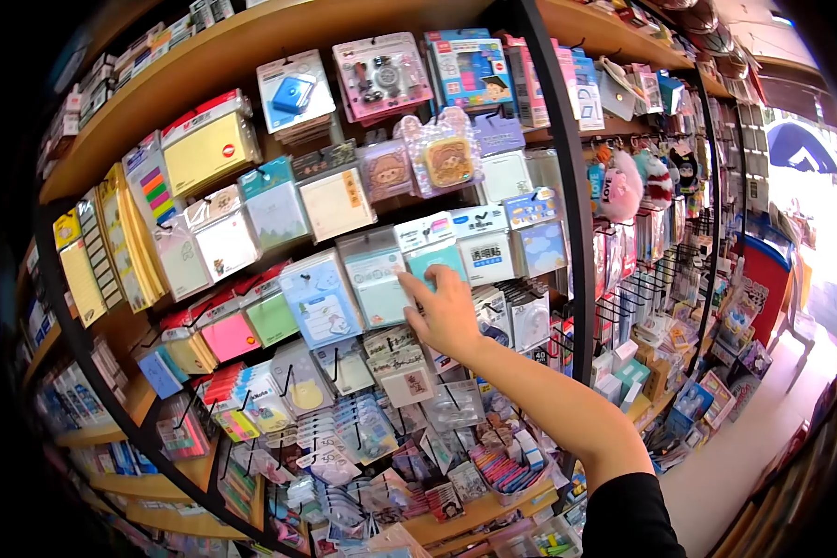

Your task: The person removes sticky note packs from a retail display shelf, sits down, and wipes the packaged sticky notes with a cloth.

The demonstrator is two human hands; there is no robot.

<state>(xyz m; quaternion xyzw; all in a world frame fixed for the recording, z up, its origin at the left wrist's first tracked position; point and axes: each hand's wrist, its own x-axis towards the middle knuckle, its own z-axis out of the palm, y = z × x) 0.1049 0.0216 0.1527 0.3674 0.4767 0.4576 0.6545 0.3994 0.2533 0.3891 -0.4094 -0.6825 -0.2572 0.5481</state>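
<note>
My right hand (445,312) reaches up from the lower right to a rack of hanging stationery packs. Its fingers are apart, with the fingertips at the right edge of a pale green sticky-note pack (376,290). Whether they press on it or only hover, I cannot tell. Behind the fingers, a teal sticky-note pack (420,257) is partly covered. A light blue notepad pack (320,299) hangs to the left, and a white pack with a teal band (485,249) to the right. My left hand is out of view.
More packs hang above, including a yellow sticky-note pack (210,153). A black upright post (567,167) divides the shelving. Fluffy pink keyrings (620,184) hang beyond it. Pens fill a basket (516,498) low down. An aisle floor (744,465) runs along the right.
</note>
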